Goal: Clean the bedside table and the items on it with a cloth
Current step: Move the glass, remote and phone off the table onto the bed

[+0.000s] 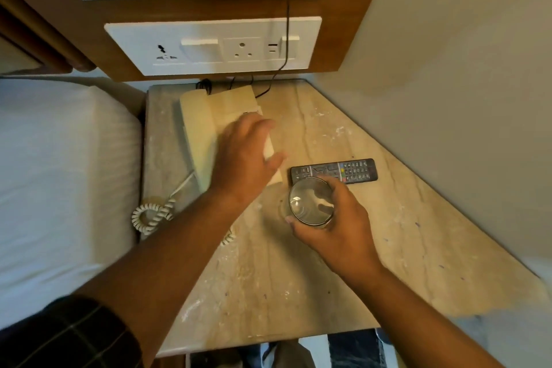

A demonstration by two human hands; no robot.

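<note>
We see the bedside table's marble surface (pixel 298 293), a wedge that narrows toward twelve o'clock and ends at the wooden wall panel (pixel 352 39) with its white socket plate (pixel 213 46). Our right hand (pixel 340 227) has its grip curled round a clear drinking glass (pixel 310 200) near the middle of the surface; whether the glass stands on the marble or is lifted we cannot tell. Just beyond it at twelve o'clock lies a black remote control (pixel 334 172), crosswise, with the glass rim overlapping its near edge in our view. Our left hand (pixel 248 158) reaches over the cream telephone (pixel 209 128) at ten o'clock, fingers spread and relaxed, blurred, gripping nothing. The phone's coiled cord (pixel 152 215) hangs over the surface's nine o'clock edge, beside the bed's white sheet (pixel 59 173). A black cable (pixel 285 39) drops from the wall behind the phone. Bare marble runs from the glass toward six o'clock to the front edge, and toward three o'clock along the slanted edge that meets the grey wall (pixel 463 69). No cloth shows in view.
</note>
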